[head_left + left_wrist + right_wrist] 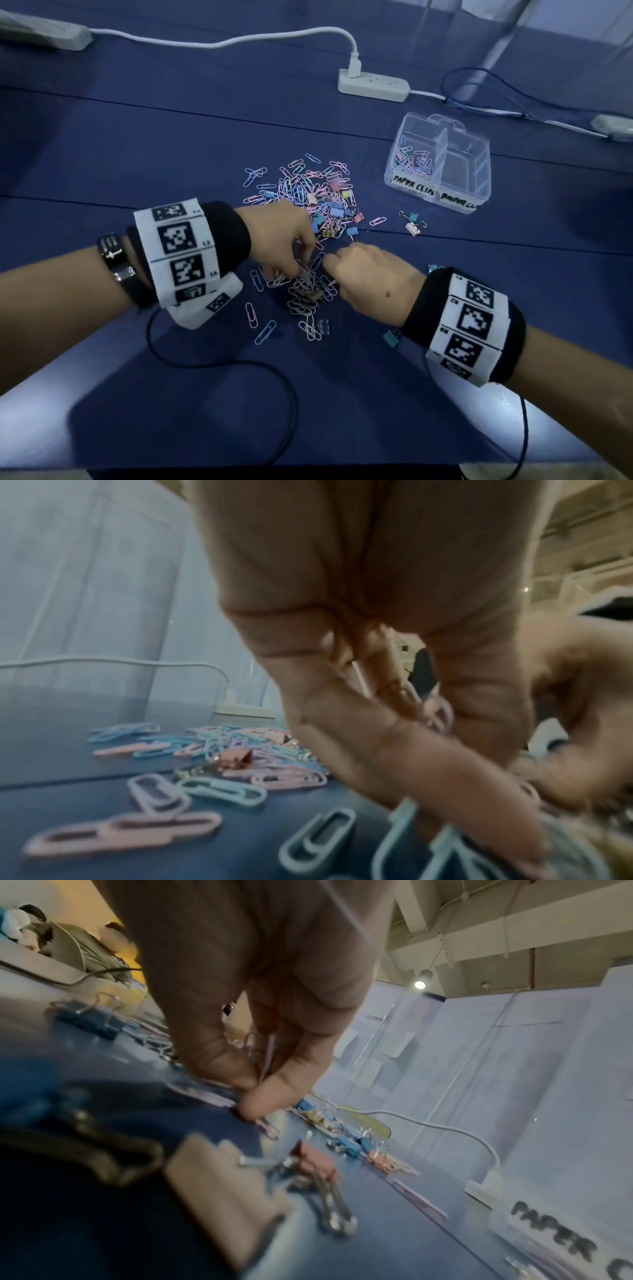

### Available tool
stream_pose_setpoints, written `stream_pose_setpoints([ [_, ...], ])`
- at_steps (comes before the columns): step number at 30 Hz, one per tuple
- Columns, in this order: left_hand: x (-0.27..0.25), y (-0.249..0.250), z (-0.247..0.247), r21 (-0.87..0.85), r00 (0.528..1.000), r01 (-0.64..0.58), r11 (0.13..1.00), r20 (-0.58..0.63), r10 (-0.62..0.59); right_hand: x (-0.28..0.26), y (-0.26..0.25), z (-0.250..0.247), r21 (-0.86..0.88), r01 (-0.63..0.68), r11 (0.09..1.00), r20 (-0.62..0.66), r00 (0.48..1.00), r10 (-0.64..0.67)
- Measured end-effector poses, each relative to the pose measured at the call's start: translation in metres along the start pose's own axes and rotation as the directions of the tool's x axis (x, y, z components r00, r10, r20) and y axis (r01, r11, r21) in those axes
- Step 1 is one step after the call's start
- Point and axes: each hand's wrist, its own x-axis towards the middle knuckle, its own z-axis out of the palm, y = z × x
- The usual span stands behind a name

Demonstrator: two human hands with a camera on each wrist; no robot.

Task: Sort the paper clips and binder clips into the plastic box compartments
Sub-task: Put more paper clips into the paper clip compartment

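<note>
1. Left hand [286,240] down over near heap of paper clips [306,291], fingers curled, pinching several clips; left wrist view confirms clips between fingertips.
2. Right hand [368,279] beside it, thumb and forefinger closed on a few paper clips at table level; right wrist view shows wire loops inside the pinch.
3. Main pile of mixed clips [308,195] mid-table on blue cloth [171,137], well apart from plastic box [440,164] at far right.
4. Risks, judged: linked clips dragging extras or a binder clip hidden in the heap into the "PAPER CLIPS" side; loose pinch scattering clips on the carry to the box.
5. Counts: two hands, one box, two labelled compartments. Paper-clip compartment [412,161] holds a small batch; binder-clip compartment [462,171] looks empty. Paper clips too many to count. Binder clips [412,222]: two loose near box, several more in pile, exact total unclear.
6. White power strip [373,84] behind, uninvolved.
</note>
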Motion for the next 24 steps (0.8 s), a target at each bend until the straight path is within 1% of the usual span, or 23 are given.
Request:
stream_pose_setpoints([
  [3,0.001,-0.005,-0.01,-0.194,1.0,0.026,0.981,-0.004,-0.027,-0.001,0.007,-0.001,0.115,-0.027,0.993,0.003,1.0,0.027],
  [7,0.003,-0.004,-0.033,-0.359,0.999,0.035,0.933,-0.018,-0.044,-0.007,0.02,0.0,0.339,-0.064,0.939,-0.036,0.996,0.081],
  [10,0.008,0.004,-0.051,-0.473,0.998,0.004,0.881,-0.05,-0.031,-0.015,0.024,0.0,0.457,-0.066,0.887,-0.076,0.991,0.113],
  [12,0.019,0.012,-0.063,-0.547,0.994,-0.049,0.836,-0.112,-0.014,-0.02,0.025,0.001,0.506,-0.047,0.861,-0.118,0.985,0.123],
  [15,0.048,0.033,-0.078,-0.598,0.972,-0.155,0.787,-0.235,0.013,-0.026,0.03,0.001,0.562,-0.037,0.826,-0.171,0.972,0.16],
  [18,0.085,0.059,-0.086,-0.617,0.95,-0.218,0.756,-0.312,0.019,-0.035,0.042,-0.004,0.622,-0.083,0.779,-0.191,0.948,0.253],
  [20,0.109,0.073,-0.086,-0.625,0.941,-0.221,0.749,-0.34,-0.006,-0.041,0.055,-0.008,0.668,-0.109,0.736,-0.203,0.925,0.322],
  [22,0.131,0.083,-0.085,-0.656,0.935,-0.212,0.725,-0.352,-0.044,-0.047,0.069,-0.011,0.733,-0.12,0.67,-0.213,0.894,0.394],
  [23,0.14,0.085,-0.083,-0.655,0.935,-0.198,0.729,-0.349,-0.06,-0.049,0.077,-0.012,0.771,-0.12,0.625,-0.217,0.874,0.435],
  [24,0.148,0.088,-0.081,-0.634,0.936,-0.175,0.754,-0.343,-0.071,-0.05,0.084,-0.012,0.804,-0.117,0.582,-0.222,0.851,0.476],
])
